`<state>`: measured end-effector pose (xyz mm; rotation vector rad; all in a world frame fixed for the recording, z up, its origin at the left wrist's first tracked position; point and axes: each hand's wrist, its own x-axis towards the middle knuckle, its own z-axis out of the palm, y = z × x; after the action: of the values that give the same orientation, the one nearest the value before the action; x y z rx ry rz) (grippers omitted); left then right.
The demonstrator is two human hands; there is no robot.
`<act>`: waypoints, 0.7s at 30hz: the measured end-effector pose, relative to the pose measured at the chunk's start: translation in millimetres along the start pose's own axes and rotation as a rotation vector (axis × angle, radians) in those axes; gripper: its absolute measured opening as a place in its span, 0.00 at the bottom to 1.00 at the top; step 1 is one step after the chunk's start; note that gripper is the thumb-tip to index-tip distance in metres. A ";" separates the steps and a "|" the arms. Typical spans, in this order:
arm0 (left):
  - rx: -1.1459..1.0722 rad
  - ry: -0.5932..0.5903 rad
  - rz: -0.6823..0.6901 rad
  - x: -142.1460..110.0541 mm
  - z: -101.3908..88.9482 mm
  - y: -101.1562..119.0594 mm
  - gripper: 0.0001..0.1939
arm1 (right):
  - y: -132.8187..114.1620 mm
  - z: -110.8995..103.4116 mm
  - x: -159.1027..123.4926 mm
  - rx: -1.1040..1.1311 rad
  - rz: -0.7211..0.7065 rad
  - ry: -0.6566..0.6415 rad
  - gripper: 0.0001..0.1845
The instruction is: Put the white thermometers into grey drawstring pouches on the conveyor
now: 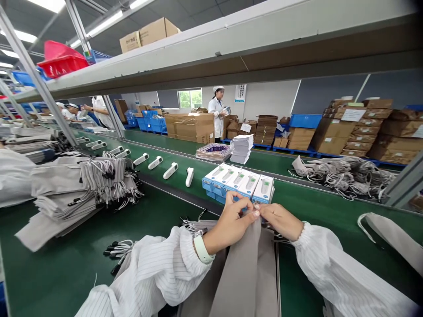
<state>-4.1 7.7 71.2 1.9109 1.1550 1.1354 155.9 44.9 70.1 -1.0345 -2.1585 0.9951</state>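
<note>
Ahead of the left hand (231,223), passage is blocked by blue-and-white cartons (238,179), leftward reach by piled grey drawstring pouches (66,180); room is left on the green bench (333,213) beside the right hand (282,220), bounded by a tangled pouch heap (346,172); overhead, movement is limited by the shelf (198,48)

I can read no words or numbers here: the print on the carton (130,42) overhead, the wall sign (240,93) and the small boxes (238,179) is too blurred.

Wht sleeves (333,268), thin gry stripes (155,262), gathered cuffs (302,233), pale-grn L wristband (202,250)
</note>
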 end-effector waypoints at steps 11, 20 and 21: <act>-0.275 -0.463 -0.316 -24.5 -28.4 64.2 0.20 | 34.4 -63.1 -13.3 -0.528 -0.039 0.904 0.23; -0.380 -0.108 0.060 -37.1 -20.2 59.1 0.16 | -21.8 6.4 -6.4 0.408 -0.236 -0.444 0.27; -0.324 -0.105 0.118 -38.4 -19.4 58.7 0.15 | -26.0 10.3 -5.3 0.441 -0.269 -0.440 0.24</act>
<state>-9.5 -50.2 115.0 1.7792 0.7581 1.1886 140.7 25.3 84.2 -0.3272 -2.1772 1.5774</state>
